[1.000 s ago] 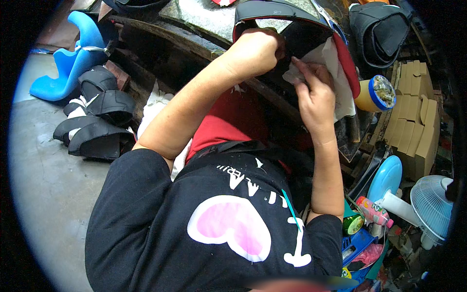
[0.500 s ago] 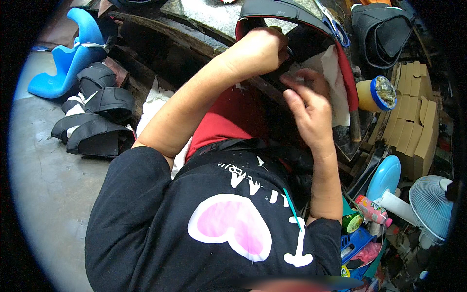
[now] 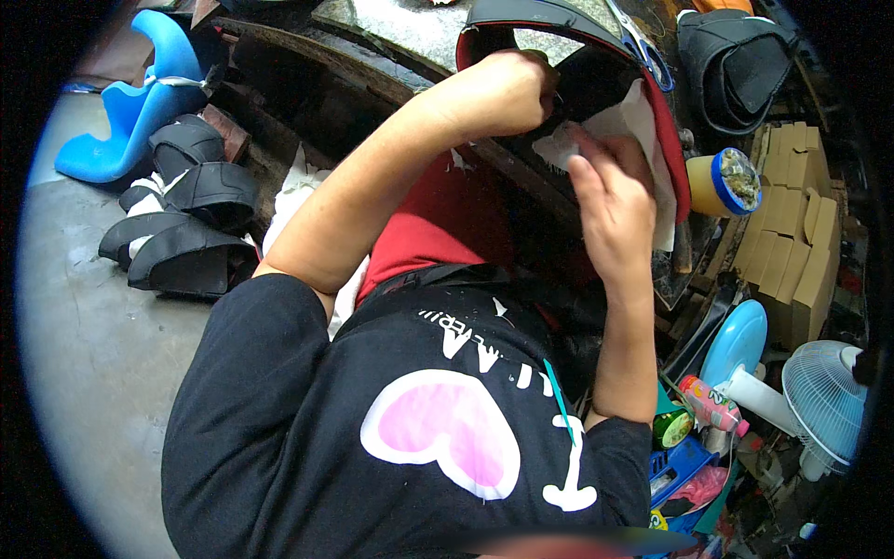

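Observation:
My left hand [image 3: 514, 91] is closed in a fist beside the inner side of a black curved leather-like piece [image 3: 549, 13] with a red edge. What the fist grips is hidden by its own fingers. To its right, my right hand [image 3: 616, 210] has its thumb apart from its fingers, which are partly blurred. They reach toward a white cloth-like lining [image 3: 637, 115] inside the curved piece; whether they touch it I cannot tell. The band arches over both hands and runs down on the right as a red strip [image 3: 667, 149].
Blue-handled scissors [image 3: 659, 71] and a grey stone slab [image 3: 372, 26] lie at the far side. On the right are a blue-rimmed jar [image 3: 736, 182], cardboard boxes [image 3: 778, 247] and a fan [image 3: 819, 405]. Black shoe uppers [image 3: 191, 252] and a blue moulded object [image 3: 116, 140] sit at left.
My right hand has shifted slightly to the right, its fingers straighter than before. My left fist stays nearly in place by the curved piece.

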Tool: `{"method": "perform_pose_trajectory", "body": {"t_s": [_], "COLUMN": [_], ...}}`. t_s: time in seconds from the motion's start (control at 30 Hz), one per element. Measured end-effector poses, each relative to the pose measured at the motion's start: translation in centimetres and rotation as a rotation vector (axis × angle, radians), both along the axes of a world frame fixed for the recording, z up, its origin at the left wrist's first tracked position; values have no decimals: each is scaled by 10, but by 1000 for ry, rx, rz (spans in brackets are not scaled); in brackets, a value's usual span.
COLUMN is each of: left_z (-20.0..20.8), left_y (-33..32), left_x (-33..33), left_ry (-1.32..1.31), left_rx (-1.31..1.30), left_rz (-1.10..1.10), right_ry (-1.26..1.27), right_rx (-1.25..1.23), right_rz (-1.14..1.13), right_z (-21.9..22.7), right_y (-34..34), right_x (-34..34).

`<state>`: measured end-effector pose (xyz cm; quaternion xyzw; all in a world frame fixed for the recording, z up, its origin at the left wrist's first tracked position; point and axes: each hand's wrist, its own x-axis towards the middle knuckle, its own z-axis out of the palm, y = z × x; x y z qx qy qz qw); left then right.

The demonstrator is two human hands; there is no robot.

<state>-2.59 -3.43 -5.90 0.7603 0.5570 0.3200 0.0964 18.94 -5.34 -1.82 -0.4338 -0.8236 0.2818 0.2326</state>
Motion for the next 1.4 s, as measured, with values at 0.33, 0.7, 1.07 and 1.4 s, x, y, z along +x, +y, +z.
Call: {"method": "perform_pose_trajectory", "body": {"t_s": [0.33,0.7,1.07,1.4], "left_z": [-8,-14,-1,-5], "left_y": [8,8,-3,-9], "left_x": [-9,-5,11,28], "left_ry": [56,214,-108,-86], "left_rx": [105,266,29,241], "left_rz": [-75,-143,-10,90], "right_ry": [57,-322,-391,-285], "right_rx": [-157,582,585,676], "right_rz": [223,111,14,144], "right_z": [-14,-22,-18,-23], "right_y": [-14,-7,2,1], "right_x": [-20,-22,-7,-11]}}
